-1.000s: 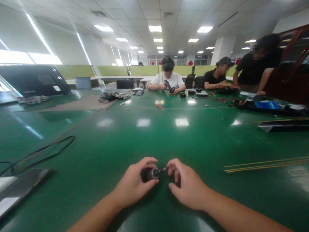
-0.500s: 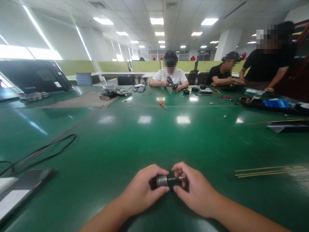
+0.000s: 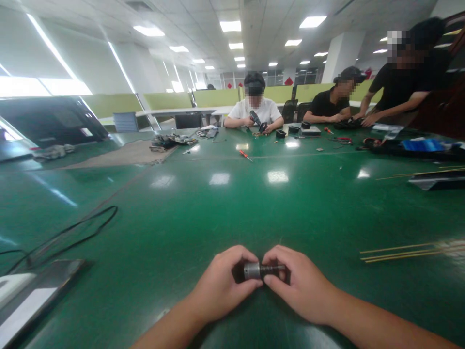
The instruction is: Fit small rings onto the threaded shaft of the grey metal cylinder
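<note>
Between my two hands, close to the table's near edge, lies a cylindrical metal part [image 3: 252, 271] on its side. Its left end is a smooth silver barrel with a small hole; a thinner, dark ringed shaft runs to the right. My left hand [image 3: 227, 281] curls around the barrel end, thumb below and fingers above. Around the shaft end is my right hand [image 3: 301, 286], its thumb and fingertips close to where barrel and shaft meet. The inner fingers of both hands are partly hidden.
The green table [image 3: 203, 218] spreads ahead. Thin yellow rods [image 3: 403, 253] lie at right, a dark flat panel [image 3: 47, 286] and black cable [image 3: 98, 220] at left. A red screwdriver [image 3: 245, 155] lies further off. Three people work across the table, one holding a power tool [image 3: 255, 118].
The view has shifted a little. My hands have drawn closer together around the metal part, the right fingertips now nearer the barrel. The standing person's hands have come together near the seated neighbour.
</note>
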Demonstrator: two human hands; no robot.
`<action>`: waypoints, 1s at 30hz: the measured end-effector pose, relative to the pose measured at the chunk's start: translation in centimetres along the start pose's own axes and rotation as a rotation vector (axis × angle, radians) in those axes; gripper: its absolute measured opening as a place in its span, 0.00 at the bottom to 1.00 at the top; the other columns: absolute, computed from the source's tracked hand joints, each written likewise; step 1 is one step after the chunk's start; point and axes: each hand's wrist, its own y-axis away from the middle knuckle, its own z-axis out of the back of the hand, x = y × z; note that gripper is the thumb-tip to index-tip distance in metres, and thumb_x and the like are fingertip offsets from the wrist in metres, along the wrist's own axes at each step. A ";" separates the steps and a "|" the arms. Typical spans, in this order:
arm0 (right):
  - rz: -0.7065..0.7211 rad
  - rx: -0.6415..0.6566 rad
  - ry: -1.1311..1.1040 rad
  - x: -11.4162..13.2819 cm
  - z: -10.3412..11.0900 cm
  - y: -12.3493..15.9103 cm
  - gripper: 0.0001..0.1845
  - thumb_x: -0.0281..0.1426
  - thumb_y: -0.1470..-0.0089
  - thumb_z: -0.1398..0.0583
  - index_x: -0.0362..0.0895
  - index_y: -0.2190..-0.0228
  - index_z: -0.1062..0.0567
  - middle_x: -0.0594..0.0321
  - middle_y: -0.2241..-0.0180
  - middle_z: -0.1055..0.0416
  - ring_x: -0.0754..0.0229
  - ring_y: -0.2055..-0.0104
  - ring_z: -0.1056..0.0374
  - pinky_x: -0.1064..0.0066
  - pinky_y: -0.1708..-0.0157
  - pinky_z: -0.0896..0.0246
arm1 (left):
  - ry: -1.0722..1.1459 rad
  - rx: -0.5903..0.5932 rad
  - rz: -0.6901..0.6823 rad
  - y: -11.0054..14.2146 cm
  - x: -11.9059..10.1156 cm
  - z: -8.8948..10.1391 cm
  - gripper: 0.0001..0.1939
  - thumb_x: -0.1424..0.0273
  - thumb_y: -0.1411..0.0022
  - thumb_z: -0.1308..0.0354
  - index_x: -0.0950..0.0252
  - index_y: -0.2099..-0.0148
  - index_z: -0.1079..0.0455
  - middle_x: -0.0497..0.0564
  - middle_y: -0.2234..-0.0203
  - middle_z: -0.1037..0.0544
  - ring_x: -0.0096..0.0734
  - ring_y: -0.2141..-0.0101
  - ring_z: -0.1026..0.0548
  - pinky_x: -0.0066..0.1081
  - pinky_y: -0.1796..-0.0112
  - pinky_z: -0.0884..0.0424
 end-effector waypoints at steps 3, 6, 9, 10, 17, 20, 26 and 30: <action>0.013 0.005 -0.028 0.0 0.0 0.0 0.05 0.27 0.44 0.38 0.48 0.65 0.24 0.67 0.70 0.32 0.62 0.69 0.35 0.71 0.69 0.46 | 0.023 -0.019 -0.019 0.1 0.1 0.0 0.12 0.73 0.44 0.33 0.61 0.58 0.28 0.47 0.65 0.22 0.33 0.64 0.25 0.30 0.62 0.32; 0.019 0.000 -0.044 0.0 0.1 -0.1 0.03 0.28 0.43 0.38 0.47 0.65 0.23 0.67 0.70 0.32 0.62 0.69 0.34 0.71 0.69 0.44 | 0.039 -0.026 -0.025 0.1 0.2 0.1 0.11 0.73 0.43 0.33 0.61 0.58 0.28 0.48 0.65 0.22 0.33 0.64 0.24 0.31 0.61 0.32; 0.020 0.002 -0.051 0.0 0.1 -0.2 0.03 0.29 0.43 0.37 0.47 0.65 0.23 0.66 0.69 0.31 0.61 0.69 0.34 0.70 0.69 0.44 | 0.042 -0.025 -0.023 0.0 0.1 0.1 0.10 0.72 0.44 0.33 0.62 0.59 0.28 0.48 0.66 0.22 0.34 0.65 0.24 0.31 0.62 0.31; 0.021 0.005 -0.051 0.0 0.1 -0.3 0.02 0.29 0.43 0.37 0.47 0.66 0.23 0.66 0.70 0.31 0.61 0.69 0.34 0.70 0.69 0.44 | 0.039 -0.029 -0.019 -0.1 0.1 0.1 0.10 0.72 0.44 0.33 0.62 0.59 0.28 0.49 0.66 0.22 0.34 0.65 0.24 0.31 0.62 0.31; 0.021 0.005 -0.044 0.0 0.2 -0.2 0.03 0.30 0.42 0.38 0.47 0.65 0.23 0.66 0.70 0.31 0.61 0.69 0.34 0.70 0.69 0.45 | 0.052 -0.039 -0.024 0.0 0.0 0.1 0.10 0.72 0.44 0.33 0.62 0.58 0.28 0.49 0.66 0.21 0.34 0.64 0.24 0.31 0.61 0.31; 0.026 0.006 -0.053 0.0 0.2 -0.2 0.03 0.30 0.42 0.38 0.47 0.65 0.23 0.66 0.69 0.31 0.61 0.68 0.34 0.70 0.69 0.45 | 0.063 -0.043 -0.038 0.0 0.1 0.2 0.10 0.72 0.43 0.33 0.62 0.58 0.27 0.49 0.65 0.21 0.34 0.64 0.24 0.31 0.61 0.31; 0.000 -0.005 -0.033 0.1 0.0 -0.3 0.02 0.30 0.43 0.37 0.47 0.67 0.23 0.67 0.71 0.33 0.62 0.70 0.36 0.71 0.71 0.47 | 0.083 -0.066 -0.099 -0.3 0.6 0.0 0.10 0.73 0.43 0.34 0.62 0.58 0.28 0.50 0.65 0.21 0.34 0.63 0.24 0.31 0.61 0.30; -0.019 -0.007 -0.022 0.0 -0.2 -0.3 0.01 0.29 0.44 0.37 0.46 0.67 0.23 0.68 0.72 0.34 0.62 0.71 0.36 0.71 0.71 0.47 | 0.071 -0.061 -0.127 -0.5 0.8 -0.1 0.10 0.73 0.43 0.34 0.62 0.58 0.28 0.51 0.65 0.22 0.35 0.63 0.24 0.32 0.61 0.30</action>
